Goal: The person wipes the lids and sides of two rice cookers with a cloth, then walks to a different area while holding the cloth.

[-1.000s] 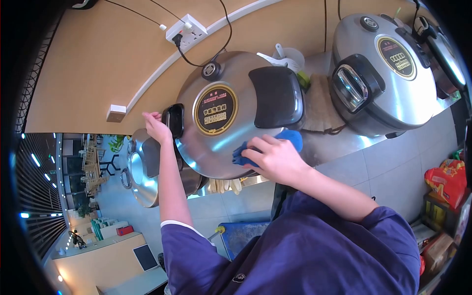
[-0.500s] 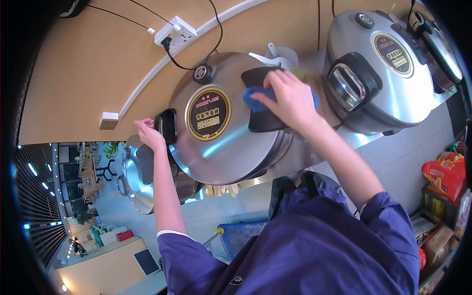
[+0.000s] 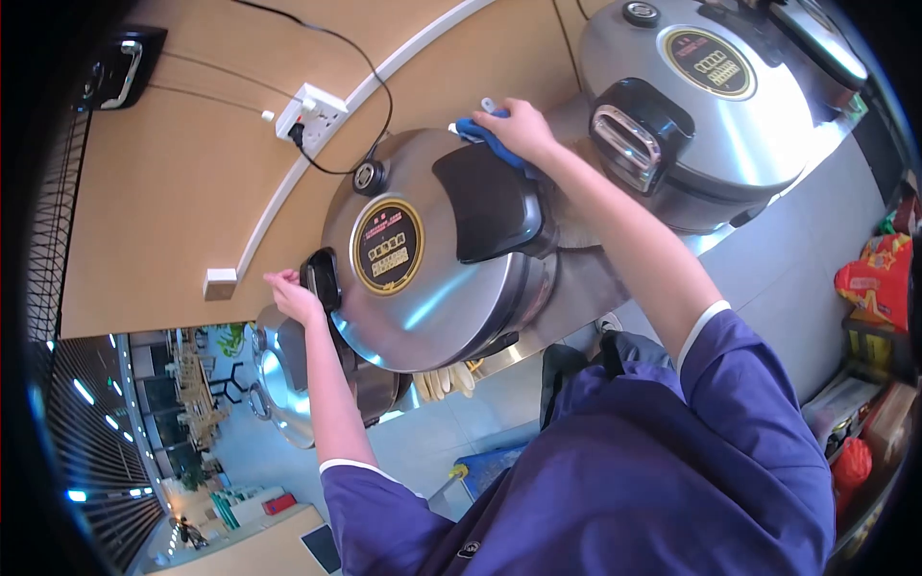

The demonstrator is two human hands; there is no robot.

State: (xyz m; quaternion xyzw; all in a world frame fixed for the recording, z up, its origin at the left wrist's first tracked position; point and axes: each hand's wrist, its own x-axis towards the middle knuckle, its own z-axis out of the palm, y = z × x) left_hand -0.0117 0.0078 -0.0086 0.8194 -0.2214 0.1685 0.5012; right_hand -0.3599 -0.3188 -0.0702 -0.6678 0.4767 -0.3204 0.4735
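Clutching blue cloth (image 3: 494, 143), lengthwise — seemingly — sloping down rightward

Shiny metal lid (image 3: 437, 302), smooth plastic panel (image 3: 488, 206), cloth (image 3: 492, 142)

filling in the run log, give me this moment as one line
left hand: beside black handle, contact unclear | right hand: gripping blue cloth at edge of black panel | cooker lid: closed

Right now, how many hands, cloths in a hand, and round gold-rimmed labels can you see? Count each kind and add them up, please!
Hands: 2, the left hand and the right hand
Held cloths: 1, the blue cloth
Gold-rimmed labels: 2, one label and another label
Total: 5
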